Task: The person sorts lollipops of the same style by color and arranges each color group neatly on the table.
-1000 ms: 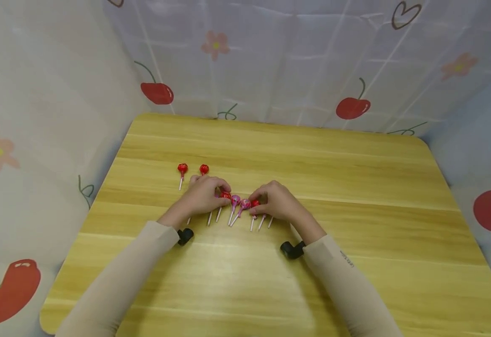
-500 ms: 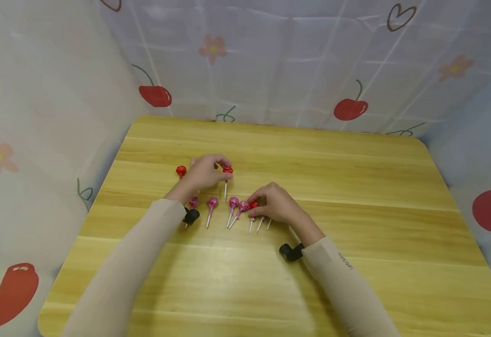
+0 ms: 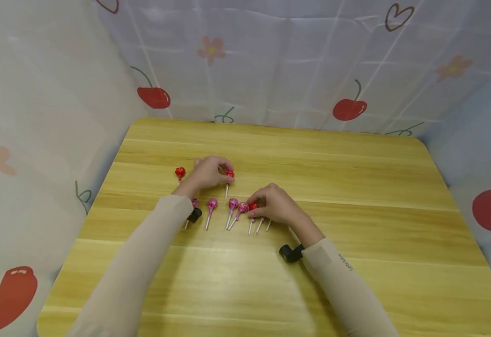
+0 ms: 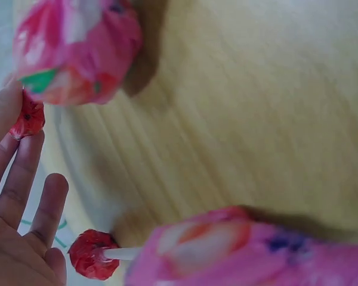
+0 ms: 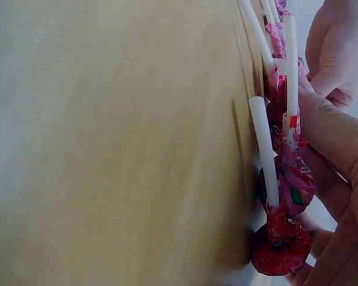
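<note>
My left hand (image 3: 207, 174) pinches the wrapped head of a red lollipop (image 3: 230, 174), whose white stick points toward me, above the row of lollipops. In the left wrist view, that red head (image 4: 30, 116) sits between thumb and fingers. My right hand (image 3: 280, 204) holds its thumb and index finger around a red lollipop (image 3: 252, 206) at the row's right part. Under this hand the right wrist view shows a pink lollipop (image 5: 295, 187) and another red one (image 5: 280, 249). Nearest to it on the left are two pink lollipops (image 3: 243, 207), their sticks converging.
Another pink lollipop (image 3: 212, 203) lies farther left, and one more (image 3: 194, 203) is partly covered by the left wrist camera (image 3: 194, 215). A red lollipop (image 3: 180, 172) lies beyond the left forearm. The wooden table (image 3: 355, 178) meets a printed curtain (image 3: 271, 61) behind.
My left hand has lifted the red lollipop out of the row and carried it away from me, then shifted slightly right. My right hand stays in place.
</note>
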The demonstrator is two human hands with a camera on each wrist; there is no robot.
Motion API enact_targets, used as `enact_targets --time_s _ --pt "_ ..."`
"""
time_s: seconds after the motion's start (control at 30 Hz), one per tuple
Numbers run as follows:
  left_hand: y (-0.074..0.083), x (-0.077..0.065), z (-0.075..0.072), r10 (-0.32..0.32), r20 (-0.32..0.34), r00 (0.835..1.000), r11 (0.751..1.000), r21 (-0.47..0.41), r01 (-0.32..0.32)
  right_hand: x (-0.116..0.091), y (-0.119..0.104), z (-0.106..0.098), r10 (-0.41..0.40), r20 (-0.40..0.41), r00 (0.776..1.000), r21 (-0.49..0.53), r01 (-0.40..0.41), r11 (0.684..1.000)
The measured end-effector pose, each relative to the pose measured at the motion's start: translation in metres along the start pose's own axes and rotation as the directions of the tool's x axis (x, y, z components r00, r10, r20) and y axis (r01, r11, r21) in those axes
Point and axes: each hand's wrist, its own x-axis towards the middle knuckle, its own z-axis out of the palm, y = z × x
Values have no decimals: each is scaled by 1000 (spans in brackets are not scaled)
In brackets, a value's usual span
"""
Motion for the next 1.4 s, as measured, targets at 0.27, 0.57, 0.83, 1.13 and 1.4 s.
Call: enact_targets --time_s 0.27,0.57,0.83,1.13,1.4 --pt "-4 1 7 30 -8 1000 995 94 -29 0 3 1 -37 -7 999 -7 37 999" --pt "-5 0 6 22 -11 1000 990 137 -21 2 1 -3 -58 16 998 12 58 998" --pt "-2 0 7 30 -9 1000 987 160 -28 13 -3 -30 87 0 996 111 -87 990" --pt "-2 0 8 36 -15 999 987 156 -33 51 -5 -47 160 13 987 82 -161 984" --pt "-1 1 8 47 -12 999 985 165 -45 68 2 -38 154 51 987 42 -156 987"
